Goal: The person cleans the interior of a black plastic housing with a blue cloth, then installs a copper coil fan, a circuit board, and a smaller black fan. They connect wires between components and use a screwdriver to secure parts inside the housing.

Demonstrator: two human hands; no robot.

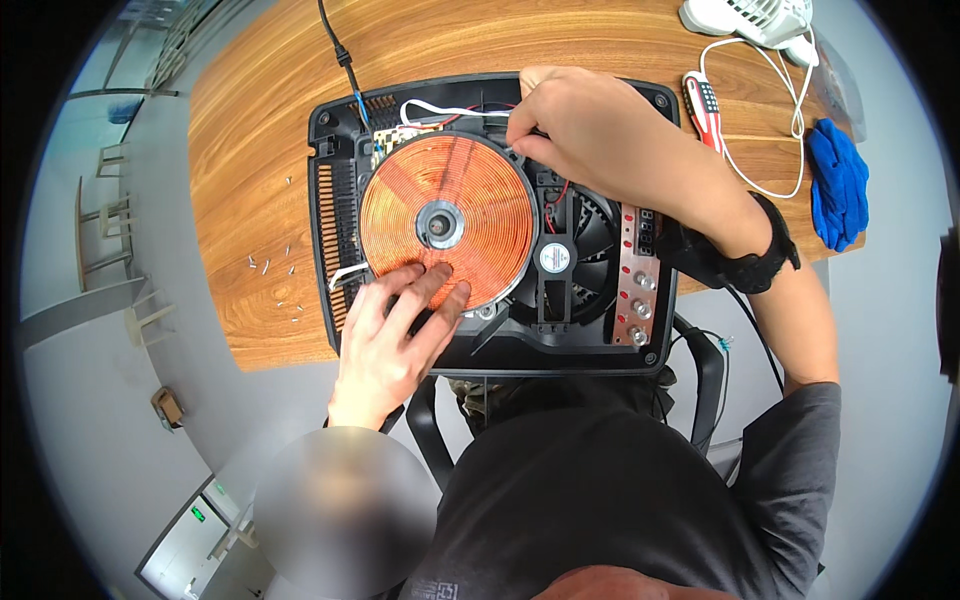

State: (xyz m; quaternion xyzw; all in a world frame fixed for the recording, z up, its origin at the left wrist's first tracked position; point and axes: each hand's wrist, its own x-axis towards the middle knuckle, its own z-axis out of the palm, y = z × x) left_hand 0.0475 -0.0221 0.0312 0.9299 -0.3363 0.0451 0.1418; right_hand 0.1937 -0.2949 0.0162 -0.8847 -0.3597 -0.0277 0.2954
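On the table lies the open black housing of an induction cooker. A round copper coil sits in its left half. My left hand rests with fingers apart on the coil's lower edge. At the coil's upper right rim, my right hand has its fingers pinched together beside a white wire; what they hold, if anything, is hidden. A black cooling fan lies right of the coil. Further right is a narrow circuit board with a display.
Several small screws lie scattered on the wooden table to the left. A black cord enters at the back. On the right are a red-and-white handheld device, a white corded appliance and blue cloth.
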